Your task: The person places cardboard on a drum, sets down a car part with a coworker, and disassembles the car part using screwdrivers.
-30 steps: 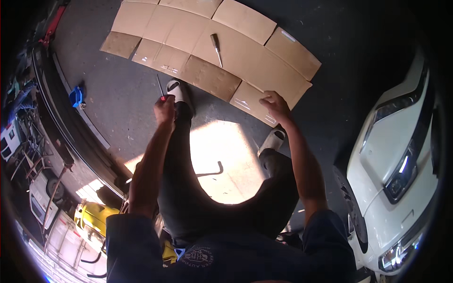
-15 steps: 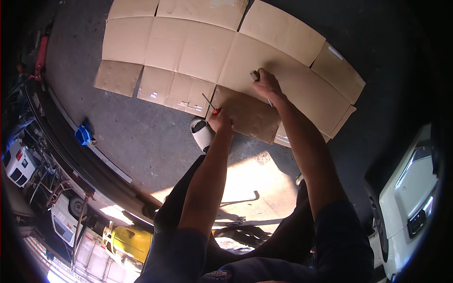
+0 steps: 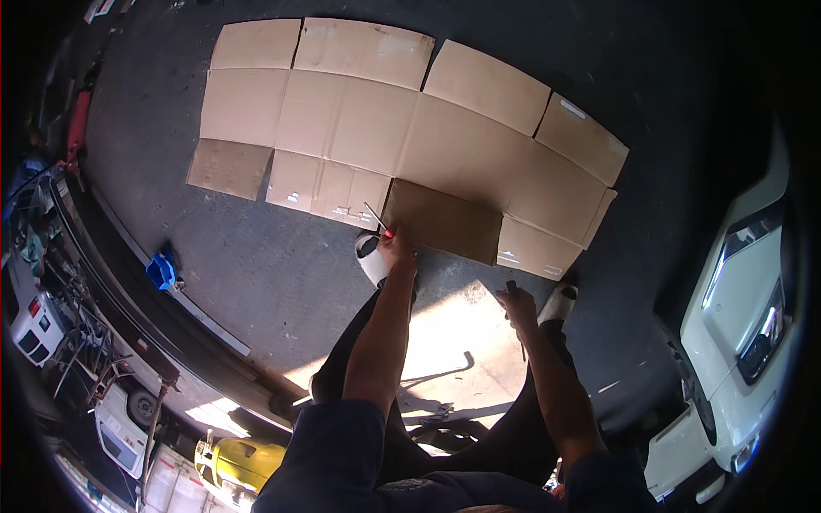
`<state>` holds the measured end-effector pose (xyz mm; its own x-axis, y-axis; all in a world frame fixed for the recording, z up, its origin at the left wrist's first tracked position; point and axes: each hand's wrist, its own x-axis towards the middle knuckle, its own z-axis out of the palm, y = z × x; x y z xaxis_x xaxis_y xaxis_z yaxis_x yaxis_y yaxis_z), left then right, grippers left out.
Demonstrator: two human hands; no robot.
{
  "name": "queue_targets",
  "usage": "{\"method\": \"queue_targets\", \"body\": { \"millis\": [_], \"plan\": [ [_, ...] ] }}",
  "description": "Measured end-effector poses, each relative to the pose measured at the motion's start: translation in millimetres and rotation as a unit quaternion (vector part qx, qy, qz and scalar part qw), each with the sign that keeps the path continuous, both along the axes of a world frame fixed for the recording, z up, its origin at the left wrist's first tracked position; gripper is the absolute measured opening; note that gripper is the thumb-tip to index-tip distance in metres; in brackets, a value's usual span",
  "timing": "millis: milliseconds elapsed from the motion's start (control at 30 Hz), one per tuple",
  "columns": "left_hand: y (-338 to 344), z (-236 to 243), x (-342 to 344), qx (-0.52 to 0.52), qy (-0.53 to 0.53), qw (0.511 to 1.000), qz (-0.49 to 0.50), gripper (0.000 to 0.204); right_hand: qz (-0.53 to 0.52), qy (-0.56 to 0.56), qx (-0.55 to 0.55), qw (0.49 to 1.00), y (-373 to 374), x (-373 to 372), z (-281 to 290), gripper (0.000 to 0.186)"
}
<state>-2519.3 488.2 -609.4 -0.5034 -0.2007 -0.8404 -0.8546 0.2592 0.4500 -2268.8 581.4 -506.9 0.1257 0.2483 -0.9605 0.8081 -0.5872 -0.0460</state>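
Observation:
A flattened cardboard box (image 3: pixel 342 120) lies spread on the dark floor in front of me. My left hand (image 3: pixel 396 248) is closed at the cardboard's near edge, beside my left slipper (image 3: pixel 370 259). Out of it points a thin metal shaft (image 3: pixel 373 215) with a red part at the fingers; it looks like a screwdriver, its handle mostly hidden. My right hand (image 3: pixel 519 309) is wrapped round a slim tool with a dark handle end (image 3: pixel 511 287). A thin shaft shows below that hand, which is off the cardboard, near my right slipper (image 3: pixel 560 302). The tool's exact kind is unclear.
A dark bent rod (image 3: pixel 467 359) shows on the sunlit floor between my legs. To the left are a blue object (image 3: pixel 161 270), a long rail (image 3: pixel 197 318) and a yellow gas cylinder (image 3: pixel 244 462). A white vehicle (image 3: pixel 735 333) stands at right.
My right hand has drawn back from above the cardboard towards my right foot, still gripping its tool. My left hand stays near the cardboard's near edge. The view has shifted a little.

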Motion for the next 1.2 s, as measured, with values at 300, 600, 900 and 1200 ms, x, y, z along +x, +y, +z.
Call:
{"method": "queue_targets", "body": {
  "millis": [300, 600, 900, 1200],
  "plan": [
    [17.4, 373.7, -86.6, 0.134, 0.334, 0.857, -0.370, 0.016, -0.001, 0.145, 0.242, 0.959, 144.8, -184.6, 291.9, 0.046],
    [13.0, 661.8, -84.4, 0.275, 0.573, 0.454, -0.625, 0.034, -0.049, 0.348, 0.160, 0.922, 160.4, -255.7, 578.2, 0.040],
    [92.7, 725.4, -95.6, 0.156, 0.668, 0.241, -0.686, 0.024, 0.038, 0.497, 0.279, 0.821, 235.3, -300.0, 579.6, 0.027],
    [321.4, 738.2, -82.3, 0.060, 0.624, 0.246, -0.739, 0.025, -0.056, 0.621, 0.303, 0.721, 490.5, -282.3, 603.1, 0.025]
  ]
}}
